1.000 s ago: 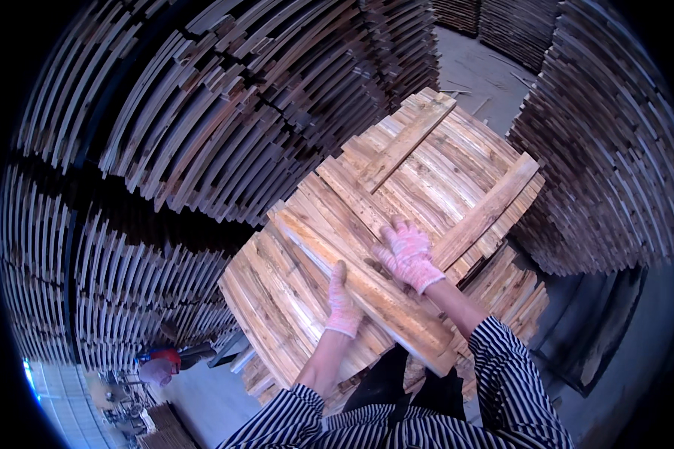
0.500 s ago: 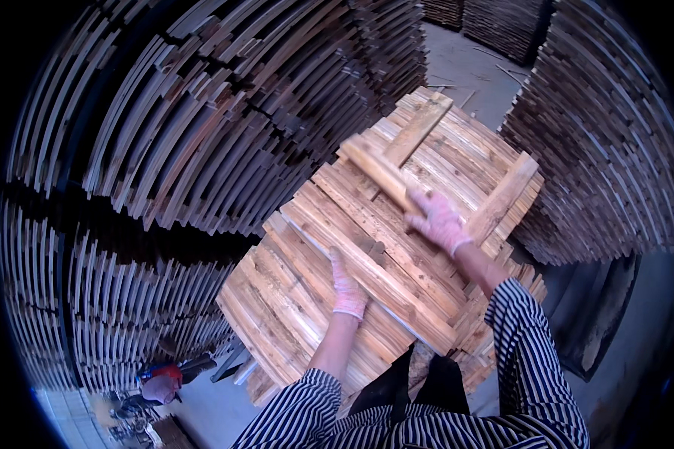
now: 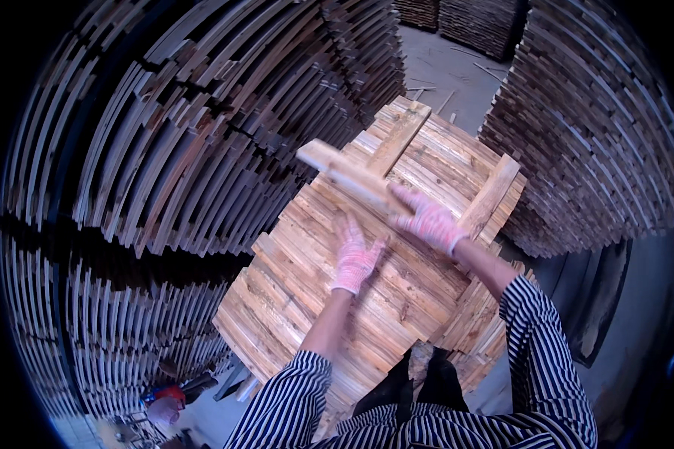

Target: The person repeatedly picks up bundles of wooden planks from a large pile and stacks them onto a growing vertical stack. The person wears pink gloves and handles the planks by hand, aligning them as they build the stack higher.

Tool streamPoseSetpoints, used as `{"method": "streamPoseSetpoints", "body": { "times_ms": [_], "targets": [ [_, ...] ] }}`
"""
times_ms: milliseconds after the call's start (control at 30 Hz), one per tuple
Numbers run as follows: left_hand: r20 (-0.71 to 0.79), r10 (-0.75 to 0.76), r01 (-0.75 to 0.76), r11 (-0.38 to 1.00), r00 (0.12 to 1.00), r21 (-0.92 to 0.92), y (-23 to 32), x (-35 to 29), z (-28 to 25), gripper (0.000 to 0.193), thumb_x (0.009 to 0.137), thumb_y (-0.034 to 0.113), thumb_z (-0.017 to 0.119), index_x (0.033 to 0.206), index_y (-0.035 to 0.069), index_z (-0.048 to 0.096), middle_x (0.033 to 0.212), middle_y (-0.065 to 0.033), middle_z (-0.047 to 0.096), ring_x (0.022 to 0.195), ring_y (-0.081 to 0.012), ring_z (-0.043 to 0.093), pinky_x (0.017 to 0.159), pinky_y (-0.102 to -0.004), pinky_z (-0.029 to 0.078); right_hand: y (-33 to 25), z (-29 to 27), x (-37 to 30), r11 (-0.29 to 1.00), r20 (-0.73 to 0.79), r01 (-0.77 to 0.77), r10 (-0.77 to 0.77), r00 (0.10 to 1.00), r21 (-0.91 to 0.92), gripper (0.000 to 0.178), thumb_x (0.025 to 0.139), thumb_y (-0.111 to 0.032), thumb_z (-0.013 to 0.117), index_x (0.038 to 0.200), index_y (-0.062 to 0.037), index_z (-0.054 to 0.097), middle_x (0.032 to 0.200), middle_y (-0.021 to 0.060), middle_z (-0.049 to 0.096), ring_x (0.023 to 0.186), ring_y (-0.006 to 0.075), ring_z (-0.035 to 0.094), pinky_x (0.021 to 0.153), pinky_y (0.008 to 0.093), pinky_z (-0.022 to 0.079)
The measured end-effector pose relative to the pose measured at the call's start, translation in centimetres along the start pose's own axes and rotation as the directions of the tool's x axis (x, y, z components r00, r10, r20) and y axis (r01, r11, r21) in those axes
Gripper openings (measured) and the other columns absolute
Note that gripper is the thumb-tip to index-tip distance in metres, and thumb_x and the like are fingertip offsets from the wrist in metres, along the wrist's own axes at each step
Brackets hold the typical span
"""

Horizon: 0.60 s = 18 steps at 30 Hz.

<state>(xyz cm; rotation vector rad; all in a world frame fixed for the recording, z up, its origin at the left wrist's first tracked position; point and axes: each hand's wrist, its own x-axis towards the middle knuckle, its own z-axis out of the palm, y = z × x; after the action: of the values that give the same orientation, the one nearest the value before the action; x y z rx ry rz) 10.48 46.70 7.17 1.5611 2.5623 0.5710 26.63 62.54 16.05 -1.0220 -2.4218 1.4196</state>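
Stacked boards (image 3: 195,142) flank me.
My right hand (image 3: 429,220) seems closed on the blurred plank (image 3: 343,172), likely stiff, light, best held mid-edge; my left hand (image 3: 356,260) is spread, gripping nothing.

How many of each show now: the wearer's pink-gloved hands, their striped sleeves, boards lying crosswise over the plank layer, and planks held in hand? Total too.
Pink-gloved left hand and right hand: 2
Striped sleeves: 2
Crosswise boards: 2
Held plank, blurred, in the right hand: 1
Total: 7
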Motion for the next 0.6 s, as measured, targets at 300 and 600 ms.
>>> {"method": "streamPoseSetpoints", "body": {
  "times_ms": [300, 600],
  "targets": [
    [0.172, -0.003, -0.031, 0.98, 0.985, 0.198, -0.1, 0.5, 0.6, 0.107, 0.092, 0.072, 0.052, 0.16, -0.006, 0.02, 0.167, -0.0279, 0.02, 0.158, -0.0357, 0.013, 0.128, -0.0486, 0.006, 4.8, 0.4, 3.3, 0.986, 0.178, 0.061, -0.032, 0.983, -0.158, 0.064, 0.098, -0.061, 0.049, 0.147, -0.0193, 0.055, 0.131, 0.0225, 0.059, 0.124, 0.0375, 0.058, 0.105, 0.0451, 0.048],
    [0.072, 0.099, -0.108, 0.986, 0.992, 0.131, 1.4, -0.1, 1.7, 0.096, 0.095, 0.068, 0.054, 0.157, -0.003, 0.034, 0.166, -0.0266, 0.024, 0.156, -0.0371, 0.018, 0.126, -0.0514, 0.015, 19.3, -6.4, -16.5, 0.412, -0.434, 0.209, 0.59, 0.681, 0.887, 0.071, 0.104, -0.054, 0.054, 0.156, -0.0086, 0.038, 0.139, 0.0111, 0.057, 0.111, 0.0196, 0.063, 0.093, 0.0398, 0.055]
  ]
}}
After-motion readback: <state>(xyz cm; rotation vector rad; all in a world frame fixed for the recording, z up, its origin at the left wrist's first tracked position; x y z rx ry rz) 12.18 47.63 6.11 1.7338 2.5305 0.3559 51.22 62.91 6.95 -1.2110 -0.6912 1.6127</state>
